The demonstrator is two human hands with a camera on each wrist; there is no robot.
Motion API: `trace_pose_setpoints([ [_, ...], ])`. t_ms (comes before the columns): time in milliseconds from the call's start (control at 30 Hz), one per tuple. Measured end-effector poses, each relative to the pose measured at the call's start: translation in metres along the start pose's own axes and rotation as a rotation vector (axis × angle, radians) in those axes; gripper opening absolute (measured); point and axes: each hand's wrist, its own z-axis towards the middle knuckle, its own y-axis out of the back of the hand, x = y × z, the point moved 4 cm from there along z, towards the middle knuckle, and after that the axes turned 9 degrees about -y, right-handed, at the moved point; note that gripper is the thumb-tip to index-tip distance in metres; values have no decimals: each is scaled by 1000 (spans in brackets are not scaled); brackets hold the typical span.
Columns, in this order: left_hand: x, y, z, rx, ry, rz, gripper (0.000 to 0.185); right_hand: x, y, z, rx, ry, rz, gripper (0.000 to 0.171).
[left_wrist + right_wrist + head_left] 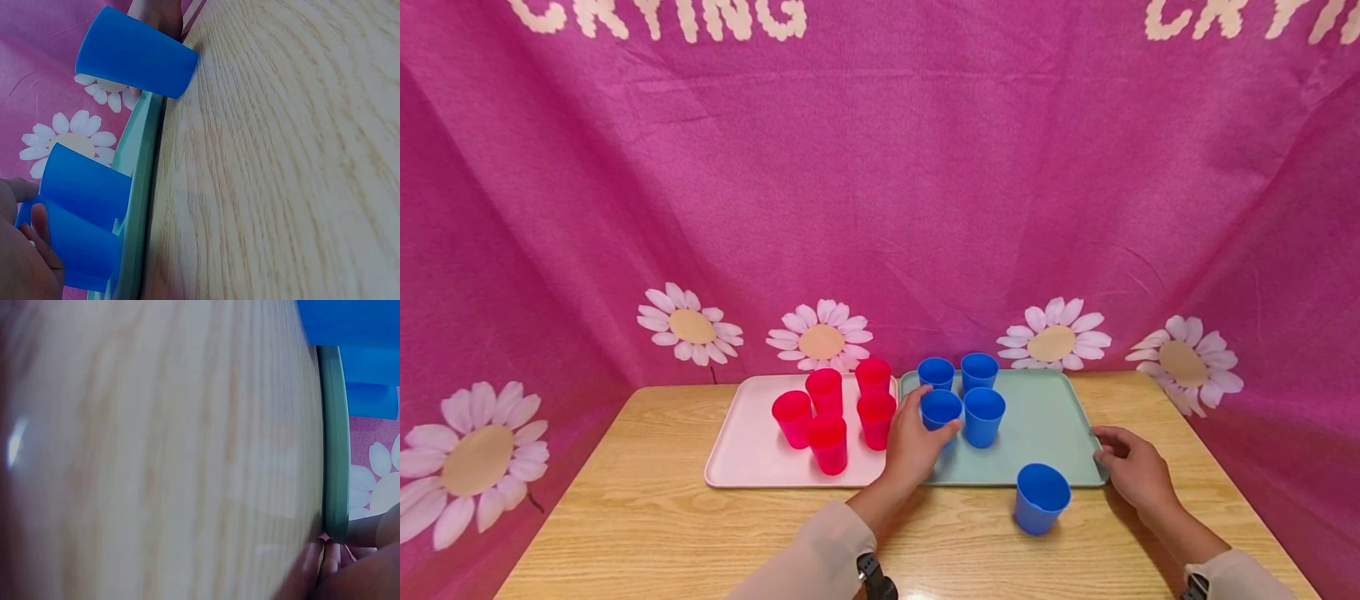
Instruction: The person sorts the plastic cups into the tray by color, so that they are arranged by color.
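Note:
In the head view my left hand (916, 446) holds a blue cup (951, 410) at the left of the green tray (1037, 462), thumb on the near side and fingers round its left. The left wrist view shows this hand (28, 262) against the cup (84, 247), whose base is at the tray. Several other blue cups stand beside it, one of them (983, 421) just to the right. My right hand (1138, 473) grips the tray's front right corner; the right wrist view has its fingers (331, 556) at the rim. Another blue cup (1037, 512) stands on the table before the tray.
A pale pink tray (752, 467) with several red cups (829, 446) lies left of the green one, edges meeting. Both rest on a wooden table (647, 517). Behind and at the sides hangs a pink cloth (880, 192) with printed daisies.

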Motion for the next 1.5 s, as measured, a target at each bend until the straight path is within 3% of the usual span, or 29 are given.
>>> trace_pose_setpoints([
  [400,3,-2,2,5,32,-36,71,0,0,0,0,4,-8,43],
  [1167,-2,0,-2,-12,-35,36,76,3,0,-1,-33,28,-22,41],
  [1500,-23,4,-11,-48,-157,94,77,3,2,0,-27,20,-20,42],
])
